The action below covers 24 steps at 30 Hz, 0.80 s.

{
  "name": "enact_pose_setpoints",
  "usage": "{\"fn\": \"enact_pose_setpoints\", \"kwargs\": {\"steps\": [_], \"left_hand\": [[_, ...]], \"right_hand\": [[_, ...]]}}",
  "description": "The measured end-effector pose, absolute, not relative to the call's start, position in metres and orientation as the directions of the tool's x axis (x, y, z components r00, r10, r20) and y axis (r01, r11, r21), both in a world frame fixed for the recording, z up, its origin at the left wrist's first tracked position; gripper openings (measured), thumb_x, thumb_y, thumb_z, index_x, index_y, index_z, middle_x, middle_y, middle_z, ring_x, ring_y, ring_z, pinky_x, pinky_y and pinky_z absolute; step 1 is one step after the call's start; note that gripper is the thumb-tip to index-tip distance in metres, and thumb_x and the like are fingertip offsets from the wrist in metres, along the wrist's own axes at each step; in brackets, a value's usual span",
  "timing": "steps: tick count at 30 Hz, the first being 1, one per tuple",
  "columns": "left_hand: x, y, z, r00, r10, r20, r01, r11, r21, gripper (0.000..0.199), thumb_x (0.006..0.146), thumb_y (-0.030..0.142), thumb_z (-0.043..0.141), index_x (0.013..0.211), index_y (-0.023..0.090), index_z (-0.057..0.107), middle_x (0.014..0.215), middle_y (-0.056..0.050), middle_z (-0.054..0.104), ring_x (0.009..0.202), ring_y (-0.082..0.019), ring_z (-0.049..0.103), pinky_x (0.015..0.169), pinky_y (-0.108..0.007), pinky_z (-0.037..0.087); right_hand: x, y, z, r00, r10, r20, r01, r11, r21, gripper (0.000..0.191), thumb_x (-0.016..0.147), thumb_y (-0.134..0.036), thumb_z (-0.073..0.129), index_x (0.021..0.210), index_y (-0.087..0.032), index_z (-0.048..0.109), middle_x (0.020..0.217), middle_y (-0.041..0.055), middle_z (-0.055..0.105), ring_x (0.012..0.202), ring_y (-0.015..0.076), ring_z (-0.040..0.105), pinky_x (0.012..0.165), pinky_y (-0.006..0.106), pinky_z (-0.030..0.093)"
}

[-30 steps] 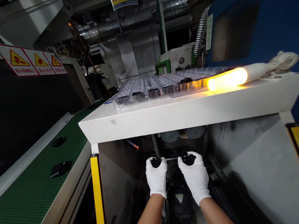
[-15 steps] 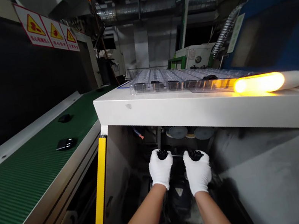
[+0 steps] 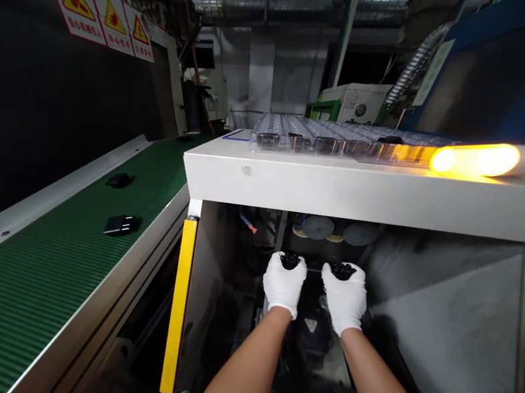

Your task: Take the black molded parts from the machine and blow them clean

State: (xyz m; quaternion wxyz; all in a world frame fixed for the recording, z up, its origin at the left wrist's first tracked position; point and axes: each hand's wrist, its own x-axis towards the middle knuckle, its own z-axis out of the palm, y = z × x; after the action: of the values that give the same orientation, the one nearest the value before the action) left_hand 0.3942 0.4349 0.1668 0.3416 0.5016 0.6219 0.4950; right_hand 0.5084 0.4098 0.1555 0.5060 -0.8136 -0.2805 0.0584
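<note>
the white-gloved left hand (image 3: pixel 284 285) curls its fingers around a black part (image 3: pixel 290 259). the right hand (image 3: pixel 346 298) (likewise gloved) grips a second part (image 3: pixel 343 270) below the worktop (image 3: pixel 341 181).

You wear a matching pair of plain white fabric gloves (image 3: pixel 283 287) — one on your left hand (image 3: pixel 285 280), one on your right hand (image 3: pixel 346 295). They fit snugly, softly creased, with short cuffs (image 3: pixel 347 326) ending at the wrists; on the near side, your slim forearms (image 3: pixel 241 380) are bare — smooth and tapering toward the gloves.
</note>
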Motion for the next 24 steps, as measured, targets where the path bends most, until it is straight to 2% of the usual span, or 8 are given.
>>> {"fn": "enact_pose_setpoints", "kwargs": {"steps": [10, 14, 17, 20, 24], "left_hand": [[0.389, 0.431, 0.172, -0.233, 0.970, 0.072, 0.325, 0.008, 0.946, 0.025, 0.076, 0.048, 0.064, 0.094, 0.030, 0.061, 0.096, -0.002, 0.073, 0.087, -0.022, 0.067, 0.079, -0.032, 0.047], [0.387, 0.432, 0.171, -0.191, 0.979, 0.071, 0.290, -0.012, 0.957, 0.025, 0.076, 0.050, 0.064, 0.092, 0.030, 0.060, 0.091, 0.000, 0.073, 0.086, -0.020, 0.067, 0.078, -0.030, 0.047], [0.386, 0.432, 0.169, -0.174, 0.981, 0.081, 0.272, -0.031, 0.962, 0.027, 0.076, 0.051, 0.064, 0.092, 0.029, 0.060, 0.091, 0.000, 0.073, 0.086, -0.019, 0.066, 0.078, -0.029, 0.047], [0.386, 0.433, 0.166, -0.166, 0.982, 0.092, 0.269, -0.044, 0.962, 0.028, 0.077, 0.051, 0.064, 0.092, 0.028, 0.061, 0.092, -0.002, 0.073, 0.087, -0.019, 0.066, 0.079, -0.029, 0.046], [0.387, 0.435, 0.163, -0.172, 0.980, 0.102, 0.272, -0.052, 0.961, 0.033, 0.076, 0.053, 0.065, 0.094, 0.026, 0.063, 0.094, -0.004, 0.073, 0.088, -0.021, 0.066, 0.080, -0.031, 0.046]], "right_hand": [[0.509, 0.409, 0.151, 0.826, 0.523, 0.212, 0.425, -0.329, -0.843, 0.050, 0.068, -0.058, 0.065, 0.105, -0.023, 0.057, 0.087, 0.0104, 0.073, 0.081, 0.0314, 0.067, 0.075, 0.043, 0.050], [0.517, 0.404, 0.151, 0.716, 0.667, 0.204, 0.360, -0.102, -0.927, 0.055, 0.066, -0.059, 0.069, 0.107, -0.023, 0.057, 0.097, 0.0077, 0.073, 0.088, 0.0245, 0.067, 0.080, 0.037, 0.052], [0.520, 0.402, 0.151, 0.669, 0.701, 0.246, 0.270, 0.079, -0.960, 0.052, 0.068, -0.054, 0.070, 0.107, -0.021, 0.058, 0.104, 0.0086, 0.070, 0.093, 0.0217, 0.065, 0.085, 0.035, 0.051], [0.519, 0.404, 0.151, 0.683, 0.690, 0.240, 0.212, 0.127, -0.969, 0.049, 0.069, -0.049, 0.071, 0.104, -0.018, 0.058, 0.099, 0.0079, 0.070, 0.088, 0.0200, 0.064, 0.082, 0.034, 0.052], [0.515, 0.407, 0.148, 0.706, 0.673, 0.220, 0.203, 0.105, -0.973, 0.046, 0.069, -0.047, 0.070, 0.102, -0.018, 0.057, 0.098, 0.0077, 0.069, 0.087, 0.0195, 0.064, 0.081, 0.034, 0.052]]}}
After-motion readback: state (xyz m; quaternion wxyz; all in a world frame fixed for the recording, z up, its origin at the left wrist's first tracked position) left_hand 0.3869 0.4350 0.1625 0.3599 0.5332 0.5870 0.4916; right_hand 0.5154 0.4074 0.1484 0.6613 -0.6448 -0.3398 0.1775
